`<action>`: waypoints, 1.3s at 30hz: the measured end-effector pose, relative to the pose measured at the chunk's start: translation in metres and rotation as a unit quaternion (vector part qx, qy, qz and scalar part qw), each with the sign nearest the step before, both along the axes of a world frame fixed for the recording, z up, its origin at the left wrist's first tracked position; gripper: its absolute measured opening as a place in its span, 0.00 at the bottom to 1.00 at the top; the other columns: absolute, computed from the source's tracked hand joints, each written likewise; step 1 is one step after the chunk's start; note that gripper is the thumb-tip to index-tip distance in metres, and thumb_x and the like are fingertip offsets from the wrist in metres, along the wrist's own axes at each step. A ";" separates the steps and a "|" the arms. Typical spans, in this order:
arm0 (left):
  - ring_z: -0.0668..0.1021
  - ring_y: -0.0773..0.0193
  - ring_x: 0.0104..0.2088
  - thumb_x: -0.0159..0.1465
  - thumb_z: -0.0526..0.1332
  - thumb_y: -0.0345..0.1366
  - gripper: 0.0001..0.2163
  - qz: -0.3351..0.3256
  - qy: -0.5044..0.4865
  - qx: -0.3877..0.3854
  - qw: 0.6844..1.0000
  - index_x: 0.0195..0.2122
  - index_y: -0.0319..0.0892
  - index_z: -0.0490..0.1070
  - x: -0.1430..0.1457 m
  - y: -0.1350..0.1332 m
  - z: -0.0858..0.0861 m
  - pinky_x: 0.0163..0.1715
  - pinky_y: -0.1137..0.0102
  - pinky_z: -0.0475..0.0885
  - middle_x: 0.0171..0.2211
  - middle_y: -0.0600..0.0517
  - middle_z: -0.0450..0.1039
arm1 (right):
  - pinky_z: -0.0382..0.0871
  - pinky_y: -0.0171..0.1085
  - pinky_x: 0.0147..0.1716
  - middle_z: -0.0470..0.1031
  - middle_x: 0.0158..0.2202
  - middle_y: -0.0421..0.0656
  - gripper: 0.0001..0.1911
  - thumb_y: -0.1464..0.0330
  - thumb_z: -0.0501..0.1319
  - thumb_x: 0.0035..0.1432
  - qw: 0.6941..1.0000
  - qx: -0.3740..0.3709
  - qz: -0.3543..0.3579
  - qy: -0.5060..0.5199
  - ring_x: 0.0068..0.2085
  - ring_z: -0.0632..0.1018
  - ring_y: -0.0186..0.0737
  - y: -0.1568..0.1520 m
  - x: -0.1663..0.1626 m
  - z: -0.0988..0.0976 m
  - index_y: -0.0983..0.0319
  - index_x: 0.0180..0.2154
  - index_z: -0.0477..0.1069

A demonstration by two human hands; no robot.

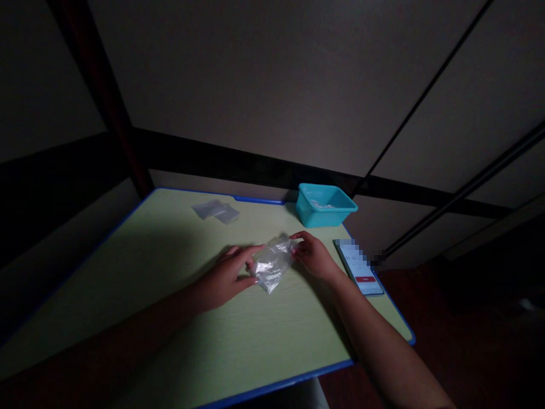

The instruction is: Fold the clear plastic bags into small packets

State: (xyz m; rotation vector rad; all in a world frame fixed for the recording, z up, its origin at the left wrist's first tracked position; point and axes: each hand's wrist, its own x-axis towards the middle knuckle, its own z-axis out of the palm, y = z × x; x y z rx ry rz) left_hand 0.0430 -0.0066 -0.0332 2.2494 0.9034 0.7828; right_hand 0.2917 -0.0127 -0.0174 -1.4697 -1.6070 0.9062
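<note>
A crinkled clear plastic bag (272, 266) is held between my two hands, just over the middle of the table. My left hand (232, 274) grips its left side, with the thumb at the lower corner and the index finger along the upper edge. At the bag's upper right edge, my right hand (313, 254) pinches the plastic between thumb and fingers. Light glints off the creased film. Whether anything lies inside the bag I cannot tell.
Flat clear plastic bags (216, 211) overlap at the back of the pale table (170, 238), which has a blue rim. A turquoise basket (326, 218) with clear plastic inside stands back right. A lit phone (361, 270) lies along the right edge. Behind rises a panelled wall (238, 85).
</note>
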 end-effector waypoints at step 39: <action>0.72 0.58 0.43 0.58 0.60 0.29 0.20 0.016 0.003 0.047 0.999 0.52 0.49 0.69 0.006 -0.001 -0.002 0.45 0.64 0.67 0.40 0.52 0.73 | 0.60 0.33 0.30 0.73 0.28 0.41 0.10 0.74 0.55 0.56 0.969 0.097 0.004 -0.227 0.29 0.71 0.37 0.013 -0.004 -0.012 0.61 0.40 0.69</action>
